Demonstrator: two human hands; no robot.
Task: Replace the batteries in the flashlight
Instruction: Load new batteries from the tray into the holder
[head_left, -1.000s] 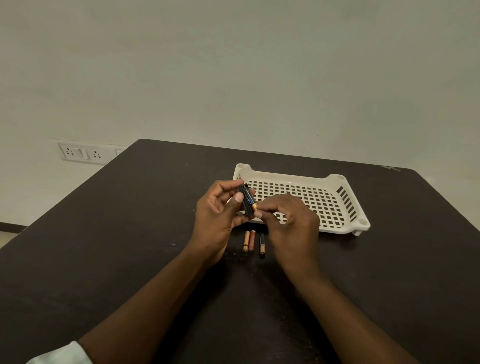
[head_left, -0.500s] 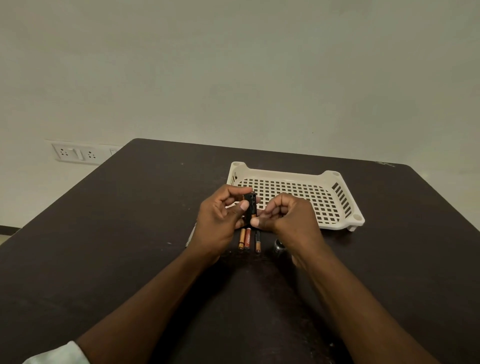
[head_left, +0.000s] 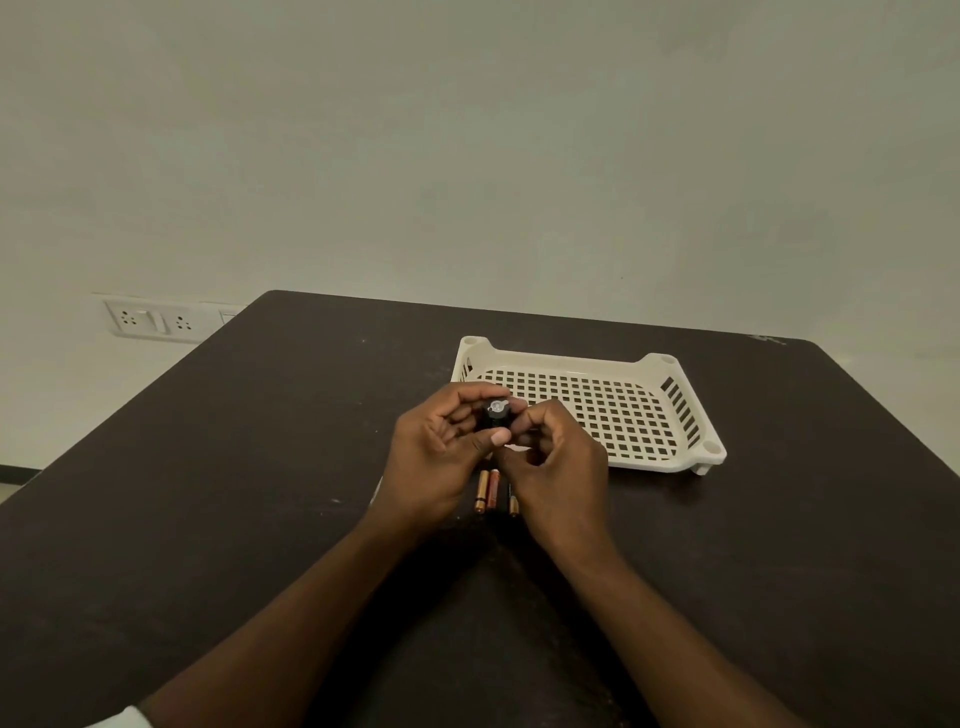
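My left hand (head_left: 436, 457) and my right hand (head_left: 556, 467) meet above the dark table (head_left: 260, 493), both gripping a small black battery holder (head_left: 496, 415). Its round end with a silver metal contact faces up toward me. Most of the holder's body is hidden by my fingers. Three small batteries (head_left: 491, 488) lie side by side on the table just under my hands, gold and copper coloured, with the right one partly covered by my right hand. The flashlight body is hidden from view.
A cream perforated plastic tray (head_left: 675, 467) with nothing in it stands just behind and to the right of my hands. A wall socket plate (head_left: 150, 319) sits on the wall beyond the table's left edge. A white sleeve cuff (head_left: 119, 719) shows at the bottom left.
The black holder has been turned from upright on its side so its round contact end now faces up. My hands stayed together above the batteries; a small dark part seen at the right is now hidden.
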